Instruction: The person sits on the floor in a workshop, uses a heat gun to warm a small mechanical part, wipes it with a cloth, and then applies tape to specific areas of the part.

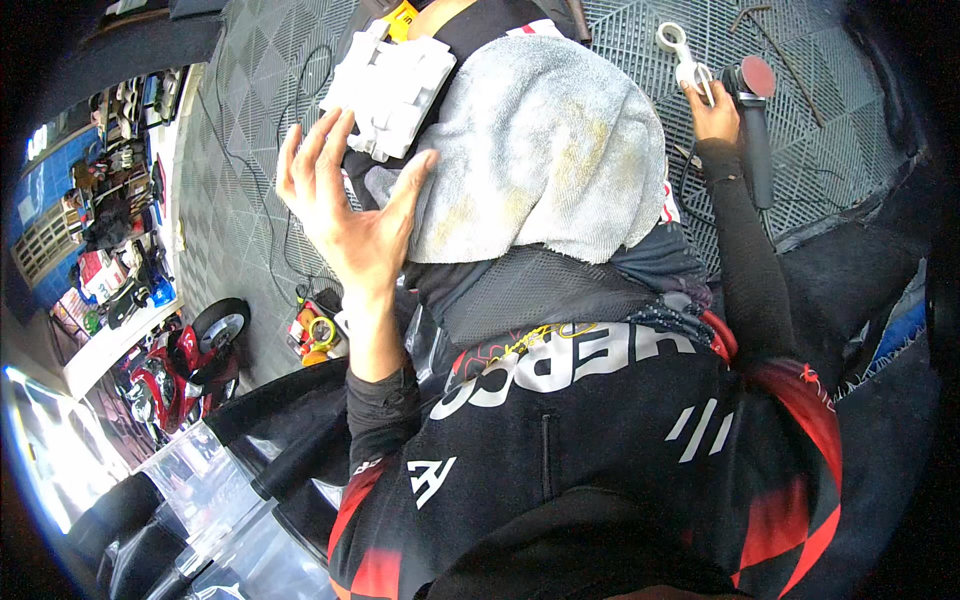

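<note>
My left hand (352, 215) is raised with its fingers spread and holds nothing. Its fingertips come close to the lower edge of a whitish, blocky part with raised lugs (390, 85), which rests by my left leg; I cannot tell whether they touch. Across my lap lies a grey towel (540, 150) with yellowish stains. Out to the right, my right hand (714, 120) has its fingers around a small white object (692, 74) on the floor, its exact kind unclear. A white ring (671, 38) lies against its far end. Right beside that hand is a dark hand sander (758, 140) with a pink round pad.
Grey floor tiles (250, 150) with a ribbed pattern surround me, crossed by a thin dark cable. Rolls of coloured tape (320, 332) sit left of my hip. A red motorcycle (185, 370) and cluttered shelves (110, 200) stand farther left. Clear plastic boxes (205, 480) are at the lower left.
</note>
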A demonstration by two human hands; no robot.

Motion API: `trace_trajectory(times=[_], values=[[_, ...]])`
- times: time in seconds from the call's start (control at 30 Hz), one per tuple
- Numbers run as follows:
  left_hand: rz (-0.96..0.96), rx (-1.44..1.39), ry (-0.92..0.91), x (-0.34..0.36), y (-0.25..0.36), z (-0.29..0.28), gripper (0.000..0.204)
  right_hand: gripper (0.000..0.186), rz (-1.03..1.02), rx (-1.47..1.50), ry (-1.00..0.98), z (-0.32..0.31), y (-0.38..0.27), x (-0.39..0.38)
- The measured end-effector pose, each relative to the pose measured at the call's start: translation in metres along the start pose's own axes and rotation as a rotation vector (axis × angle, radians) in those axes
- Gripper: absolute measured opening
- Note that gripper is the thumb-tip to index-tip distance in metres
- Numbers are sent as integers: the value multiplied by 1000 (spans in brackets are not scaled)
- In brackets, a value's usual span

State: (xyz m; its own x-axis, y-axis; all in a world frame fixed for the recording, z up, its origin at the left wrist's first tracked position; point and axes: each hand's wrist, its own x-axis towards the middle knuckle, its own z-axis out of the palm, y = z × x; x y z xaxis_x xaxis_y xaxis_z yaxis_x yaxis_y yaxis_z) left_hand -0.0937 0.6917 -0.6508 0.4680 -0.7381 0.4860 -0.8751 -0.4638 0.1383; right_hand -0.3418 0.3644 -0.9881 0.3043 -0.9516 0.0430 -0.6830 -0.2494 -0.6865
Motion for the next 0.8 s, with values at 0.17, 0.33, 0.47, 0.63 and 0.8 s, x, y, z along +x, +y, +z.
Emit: trace_trajectory(times=[0.17,0.33,0.47,0.63,0.8], values=[[-152,91,36,0,19,9,65,57,-64,-136,96,27,30,-8],[-214,59,58,-3,17,12,57,56,-14,-116,17,29,12,-14],[-227,47,63,-1,18,15,53,53,27,-173,6,30,13,-5],[-167,17,55,-2,14,14,53,48,-82,-77,83,40,12,8],[-139,21,56,-3,9,17,54,44,-164,-156,145,41,-20,52]])
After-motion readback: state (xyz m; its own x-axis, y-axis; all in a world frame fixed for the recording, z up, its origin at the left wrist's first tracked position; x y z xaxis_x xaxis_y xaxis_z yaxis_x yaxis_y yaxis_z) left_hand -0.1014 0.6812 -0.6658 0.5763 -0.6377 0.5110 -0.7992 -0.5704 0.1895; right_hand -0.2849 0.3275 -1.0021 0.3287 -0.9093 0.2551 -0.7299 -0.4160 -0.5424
